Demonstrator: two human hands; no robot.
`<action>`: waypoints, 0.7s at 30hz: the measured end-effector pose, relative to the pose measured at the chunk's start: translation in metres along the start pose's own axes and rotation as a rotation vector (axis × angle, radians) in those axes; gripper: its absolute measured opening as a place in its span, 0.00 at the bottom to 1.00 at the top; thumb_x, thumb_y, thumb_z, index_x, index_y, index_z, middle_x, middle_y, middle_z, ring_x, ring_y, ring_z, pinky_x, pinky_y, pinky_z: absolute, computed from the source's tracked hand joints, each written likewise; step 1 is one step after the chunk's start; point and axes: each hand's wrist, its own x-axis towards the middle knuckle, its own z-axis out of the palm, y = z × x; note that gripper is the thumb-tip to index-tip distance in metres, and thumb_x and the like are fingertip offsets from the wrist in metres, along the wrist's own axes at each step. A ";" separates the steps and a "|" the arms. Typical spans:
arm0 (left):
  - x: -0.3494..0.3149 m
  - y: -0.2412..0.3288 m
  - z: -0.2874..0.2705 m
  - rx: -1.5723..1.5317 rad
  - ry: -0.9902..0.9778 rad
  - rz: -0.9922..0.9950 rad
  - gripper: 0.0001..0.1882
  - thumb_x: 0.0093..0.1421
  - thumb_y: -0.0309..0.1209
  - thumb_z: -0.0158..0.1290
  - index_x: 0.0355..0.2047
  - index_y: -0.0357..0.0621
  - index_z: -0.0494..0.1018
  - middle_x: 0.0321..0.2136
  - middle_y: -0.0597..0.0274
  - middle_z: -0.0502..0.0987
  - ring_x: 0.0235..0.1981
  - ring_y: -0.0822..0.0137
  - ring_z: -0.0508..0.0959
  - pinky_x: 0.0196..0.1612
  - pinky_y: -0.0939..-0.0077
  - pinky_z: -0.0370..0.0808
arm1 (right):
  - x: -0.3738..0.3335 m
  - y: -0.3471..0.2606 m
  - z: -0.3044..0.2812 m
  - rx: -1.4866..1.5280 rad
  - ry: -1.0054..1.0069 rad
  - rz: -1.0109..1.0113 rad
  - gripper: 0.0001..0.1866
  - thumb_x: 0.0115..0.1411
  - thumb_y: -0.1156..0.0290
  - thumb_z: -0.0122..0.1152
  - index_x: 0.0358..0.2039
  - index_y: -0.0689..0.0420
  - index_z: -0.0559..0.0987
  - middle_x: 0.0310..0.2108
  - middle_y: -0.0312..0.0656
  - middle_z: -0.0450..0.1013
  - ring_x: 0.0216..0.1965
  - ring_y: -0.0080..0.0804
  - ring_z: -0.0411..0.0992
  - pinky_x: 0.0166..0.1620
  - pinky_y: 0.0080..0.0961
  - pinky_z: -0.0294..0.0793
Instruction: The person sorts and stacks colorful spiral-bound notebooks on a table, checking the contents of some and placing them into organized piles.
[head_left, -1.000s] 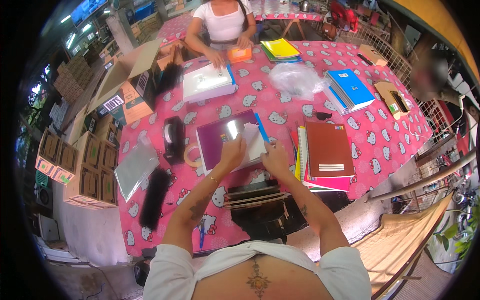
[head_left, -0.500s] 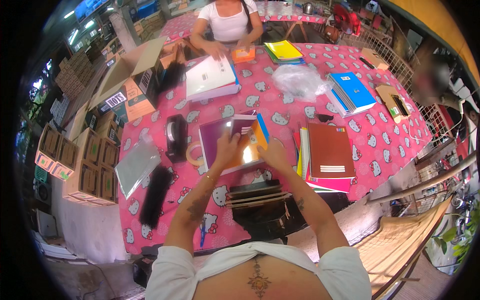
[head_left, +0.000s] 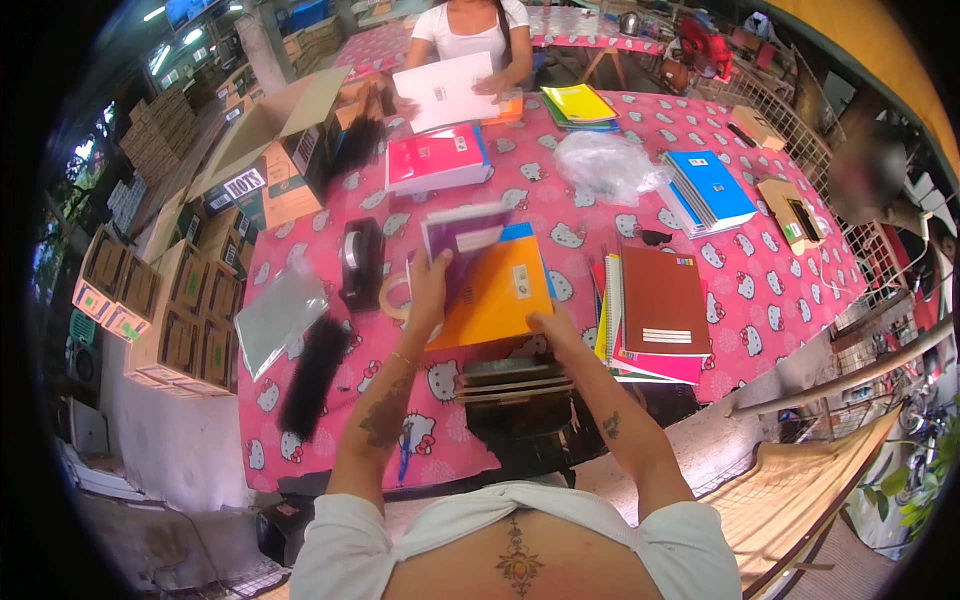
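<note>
Nr edge of desk: blue pen lying L of centre.

Nr-mid: R hand at nr-R corner of orange ntbk; R grip's thumb + fingers at that edge, can't tell how tight. L hand, grip closed on L part of purple ntbk, which is tilted & blurred above far-L part of the orange one. Chg: ~½ s ago orange cover was partly hidden by L hand & purple piece; now mostly bare, label showing. For the work in hand: the two bks look to be coming apart, judging by the tilt.

L of these: tape roll, then black dispenser. R, apart: stack topped w/ brown ntbk.

Far: co-worker has white bk raised, w/ pink-topped stack below; earlier white lay on top there.
</note>
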 end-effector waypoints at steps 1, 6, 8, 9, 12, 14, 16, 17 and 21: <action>0.004 0.008 0.008 0.037 0.040 0.026 0.12 0.63 0.27 0.52 0.46 0.36 0.72 0.38 0.62 0.77 0.39 0.71 0.75 0.46 0.75 0.71 | 0.007 0.013 -0.018 0.036 0.060 -0.014 0.25 0.49 0.73 0.66 0.48 0.64 0.72 0.39 0.45 0.74 0.39 0.34 0.75 0.39 0.35 0.76; 0.028 0.017 -0.027 0.137 0.137 0.158 0.10 0.64 0.27 0.51 0.44 0.36 0.72 0.38 0.62 0.78 0.38 0.72 0.75 0.44 0.76 0.71 | -0.014 -0.019 0.002 0.122 -0.166 0.223 0.22 0.52 0.74 0.61 0.49 0.59 0.72 0.38 0.41 0.74 0.38 0.31 0.75 0.39 0.32 0.76; 0.043 0.019 -0.037 0.218 0.144 0.190 0.10 0.64 0.27 0.51 0.43 0.36 0.72 0.38 0.62 0.78 0.37 0.73 0.74 0.43 0.77 0.71 | -0.026 -0.028 0.001 0.191 -0.185 0.284 0.20 0.52 0.74 0.60 0.48 0.58 0.73 0.37 0.39 0.74 0.37 0.30 0.75 0.39 0.30 0.75; 0.051 0.024 -0.039 0.301 0.173 0.262 0.09 0.64 0.27 0.51 0.43 0.36 0.72 0.36 0.62 0.78 0.35 0.73 0.74 0.41 0.77 0.71 | -0.026 -0.026 -0.006 0.212 -0.182 0.258 0.19 0.53 0.73 0.59 0.47 0.57 0.73 0.36 0.37 0.74 0.35 0.29 0.74 0.37 0.29 0.75; 0.034 0.057 -0.029 0.422 0.238 0.366 0.10 0.65 0.29 0.51 0.41 0.33 0.71 0.33 0.52 0.78 0.31 0.64 0.76 0.37 0.68 0.71 | -0.062 -0.076 -0.030 0.017 -0.112 0.047 0.16 0.53 0.72 0.59 0.44 0.58 0.75 0.30 0.35 0.73 0.29 0.26 0.73 0.33 0.25 0.74; 0.010 0.093 -0.005 0.685 0.226 0.399 0.10 0.64 0.28 0.49 0.43 0.34 0.72 0.35 0.43 0.78 0.31 0.50 0.79 0.34 0.58 0.73 | -0.091 -0.119 -0.065 -0.268 0.008 -0.158 0.14 0.54 0.72 0.58 0.42 0.61 0.76 0.28 0.35 0.73 0.27 0.24 0.73 0.31 0.22 0.73; -0.006 0.074 -0.004 0.889 0.019 0.726 0.11 0.62 0.25 0.49 0.45 0.36 0.72 0.38 0.42 0.78 0.38 0.45 0.79 0.40 0.57 0.76 | -0.109 -0.153 -0.091 -0.439 0.076 -0.337 0.14 0.54 0.74 0.57 0.41 0.63 0.77 0.27 0.36 0.74 0.25 0.22 0.72 0.29 0.20 0.71; -0.010 0.061 0.002 0.914 -0.068 1.012 0.14 0.60 0.23 0.50 0.48 0.37 0.72 0.42 0.43 0.78 0.43 0.45 0.79 0.46 0.56 0.77 | -0.124 -0.171 -0.096 -0.486 0.131 -0.411 0.15 0.55 0.75 0.56 0.43 0.64 0.77 0.28 0.37 0.75 0.25 0.22 0.72 0.29 0.21 0.71; -0.044 -0.022 0.012 1.023 -0.461 0.964 0.17 0.58 0.24 0.51 0.49 0.36 0.71 0.42 0.46 0.78 0.43 0.46 0.79 0.46 0.57 0.77 | -0.160 -0.216 -0.113 -0.625 0.279 -0.579 0.17 0.56 0.77 0.54 0.46 0.66 0.77 0.29 0.37 0.76 0.25 0.20 0.70 0.28 0.21 0.68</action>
